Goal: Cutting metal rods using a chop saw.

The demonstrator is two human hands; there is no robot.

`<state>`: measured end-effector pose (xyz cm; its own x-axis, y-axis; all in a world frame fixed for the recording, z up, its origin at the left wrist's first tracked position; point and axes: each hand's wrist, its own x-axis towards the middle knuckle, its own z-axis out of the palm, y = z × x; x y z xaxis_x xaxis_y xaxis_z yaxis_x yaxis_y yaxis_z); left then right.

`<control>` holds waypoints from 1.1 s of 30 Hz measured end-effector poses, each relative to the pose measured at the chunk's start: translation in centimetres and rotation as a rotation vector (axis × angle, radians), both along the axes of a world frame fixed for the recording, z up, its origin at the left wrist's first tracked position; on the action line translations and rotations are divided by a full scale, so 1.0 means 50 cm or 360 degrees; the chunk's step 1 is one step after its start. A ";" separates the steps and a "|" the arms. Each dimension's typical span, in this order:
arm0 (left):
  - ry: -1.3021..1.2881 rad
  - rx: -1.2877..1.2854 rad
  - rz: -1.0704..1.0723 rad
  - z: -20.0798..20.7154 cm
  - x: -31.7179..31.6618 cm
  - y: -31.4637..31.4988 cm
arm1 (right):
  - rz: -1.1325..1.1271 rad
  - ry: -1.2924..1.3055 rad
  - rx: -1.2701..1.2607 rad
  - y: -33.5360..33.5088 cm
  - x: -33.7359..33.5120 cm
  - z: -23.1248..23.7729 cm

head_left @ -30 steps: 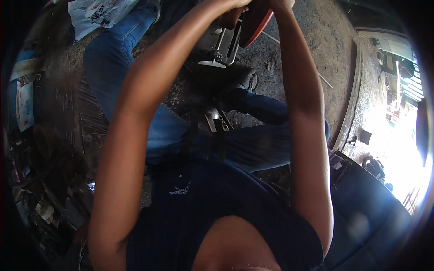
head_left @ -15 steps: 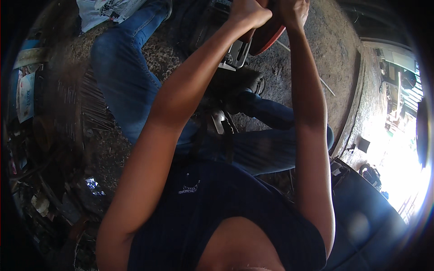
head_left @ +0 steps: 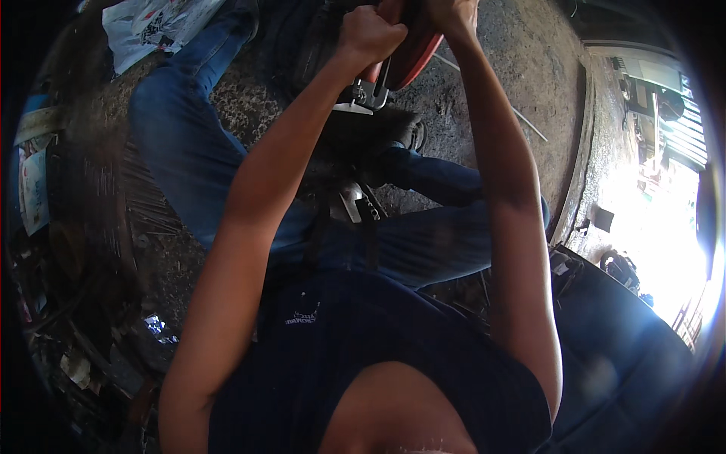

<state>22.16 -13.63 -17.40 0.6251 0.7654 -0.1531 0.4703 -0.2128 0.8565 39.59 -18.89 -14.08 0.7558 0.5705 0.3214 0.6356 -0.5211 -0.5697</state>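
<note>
At the top of the head view, my left hand (head_left: 369, 36) is closed in a fist round a red bar (head_left: 371, 72) of a floor-standing machine that looks like a cut-off saw. A dark round part with a red rim (head_left: 417, 69) lies just right of that fist. My right hand (head_left: 452, 17) is on the far side of this round part, at the picture's top edge. Its fingers look curled, but the edge cuts them off and what they hold is hidden. A metal bracket (head_left: 370, 94) sits below my left hand, at the machine's near end.
My jeans-clad legs (head_left: 178, 136) are folded on either side of the machine. A thin rod (head_left: 531, 125) lies on the rough floor at right. Beside my left leg are a bundle of rods (head_left: 151, 200) and a white plastic bag (head_left: 144, 34). A bright opening (head_left: 665, 250) stands far right.
The whole view has shifted somewhat to the left. Both hands and the machine's red-rimmed part now appear further left, and more of my left fist shows.
</note>
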 end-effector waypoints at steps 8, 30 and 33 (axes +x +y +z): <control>-0.0223 -0.0151 0.0011 -0.002 -0.004 -0.041 | -0.0100 0.0005 -0.0185 0.050 0.091 -0.012; 0.0029 -0.0196 0.0266 -0.030 -0.011 -0.070 | -0.0088 -0.0177 -0.0103 0.032 0.045 -0.073; -0.0032 -0.0175 0.0244 -0.027 -0.003 -0.075 | -0.0088 -0.0229 -0.0120 0.029 0.068 -0.086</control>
<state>22.00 -17.39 -18.73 0.5059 0.8315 -0.2296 0.4726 -0.0445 0.8802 43.01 -17.43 -18.40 0.7359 0.5559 0.3866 0.6770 -0.5951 -0.4329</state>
